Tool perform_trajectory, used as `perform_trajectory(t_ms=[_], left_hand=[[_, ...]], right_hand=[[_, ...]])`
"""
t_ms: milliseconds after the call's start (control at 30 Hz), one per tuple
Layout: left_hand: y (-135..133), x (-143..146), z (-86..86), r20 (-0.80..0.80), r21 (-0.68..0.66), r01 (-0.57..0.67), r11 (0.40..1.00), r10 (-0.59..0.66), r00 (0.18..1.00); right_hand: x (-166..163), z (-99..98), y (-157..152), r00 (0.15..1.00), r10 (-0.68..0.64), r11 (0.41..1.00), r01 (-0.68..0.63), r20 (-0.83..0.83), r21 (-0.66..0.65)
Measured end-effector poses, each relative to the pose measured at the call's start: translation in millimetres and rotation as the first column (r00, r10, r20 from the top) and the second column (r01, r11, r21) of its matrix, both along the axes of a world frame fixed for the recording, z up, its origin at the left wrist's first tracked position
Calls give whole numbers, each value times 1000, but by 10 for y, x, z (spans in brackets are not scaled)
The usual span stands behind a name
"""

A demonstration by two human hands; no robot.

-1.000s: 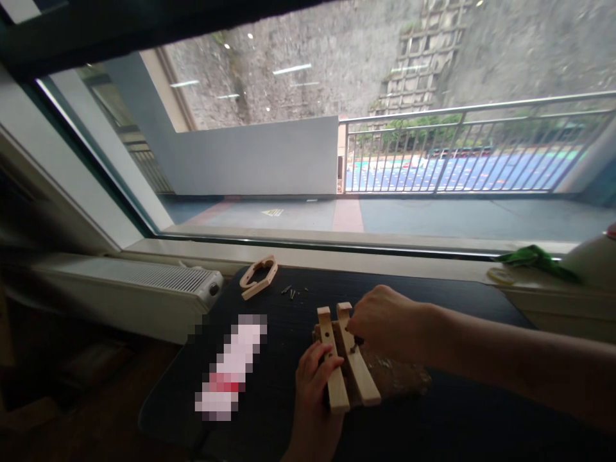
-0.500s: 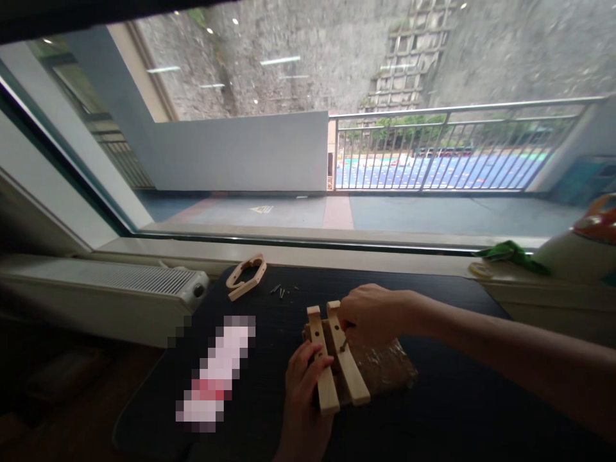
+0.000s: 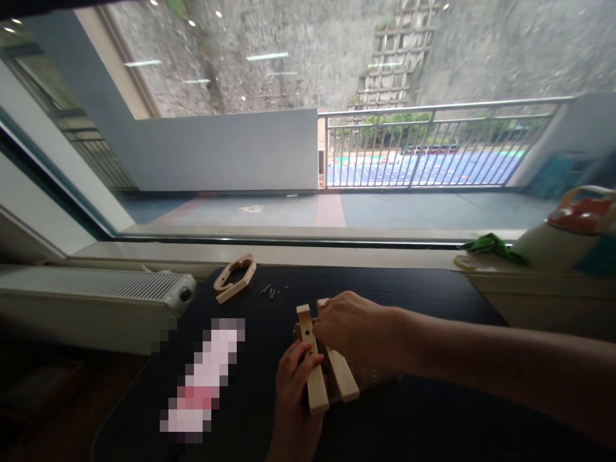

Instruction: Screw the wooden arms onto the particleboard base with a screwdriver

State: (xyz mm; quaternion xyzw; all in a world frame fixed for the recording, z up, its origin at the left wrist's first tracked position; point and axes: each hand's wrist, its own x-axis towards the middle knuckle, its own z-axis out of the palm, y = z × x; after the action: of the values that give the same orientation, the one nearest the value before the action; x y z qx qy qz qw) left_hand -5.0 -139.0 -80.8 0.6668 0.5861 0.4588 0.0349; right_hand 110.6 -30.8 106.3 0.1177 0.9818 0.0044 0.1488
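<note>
Left hand (image 3: 294, 372) is clamped on left wooden bar (image 3: 316, 384), right hand (image 3: 353, 328) curled over right wooden bar (image 3: 345, 377) beside it, grip hidden, can't tell; over black table (image 3: 255, 366), both bars should be kept from shifting, pressure applied squarely.

Two long wooden bars (image 3: 317, 388) are pale tan, the left one dotted with dark round holes. The octagonal-looking wooden frame (image 3: 240, 282) is a pinker tan. Black, faintly streaked bench (image 3: 404, 289); silvery-grey slim metal screws (image 3: 272, 294); pixelated pale-pink strip (image 3: 212, 362), red-banded; bright green crumpled cloth (image 3: 491, 246).
</note>
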Motion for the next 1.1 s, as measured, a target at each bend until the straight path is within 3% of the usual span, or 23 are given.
perform_trajectory(t_ms=[233,367,567,667,800,900,1000,1100], left_hand=[[4,6,9,6,21,-8,1000,8,1000],[5,-1,11,-10,13,3,1000,-3,1000],[21,0,14,-16,45,-9,999,9,1000],[24,-11,3,-28,67,0,998,2,1000],[20,-16,5,-26,47,3,999,-1,1000],[21,-4,23,-19,20,-7,1000,7,1000],[19,16,29,-55,36,-14,999,16,998],[-15,59,28,-159,70,-31,997,42,986]], right_hand=[[97,-77,98,977,-213,977,213,-23,20],[97,-12,68,966,-256,966,257,-27,42],[28,112,-43,993,-106,993,104,50,47],[26,69,-58,997,-46,999,45,61,6],[50,-35,-12,999,-28,1000,27,-42,-13],[89,-67,52,981,-175,985,173,-83,-24],[173,-81,125,927,-359,933,359,-108,-18],[283,-100,179,903,-395,918,396,-169,-29]])
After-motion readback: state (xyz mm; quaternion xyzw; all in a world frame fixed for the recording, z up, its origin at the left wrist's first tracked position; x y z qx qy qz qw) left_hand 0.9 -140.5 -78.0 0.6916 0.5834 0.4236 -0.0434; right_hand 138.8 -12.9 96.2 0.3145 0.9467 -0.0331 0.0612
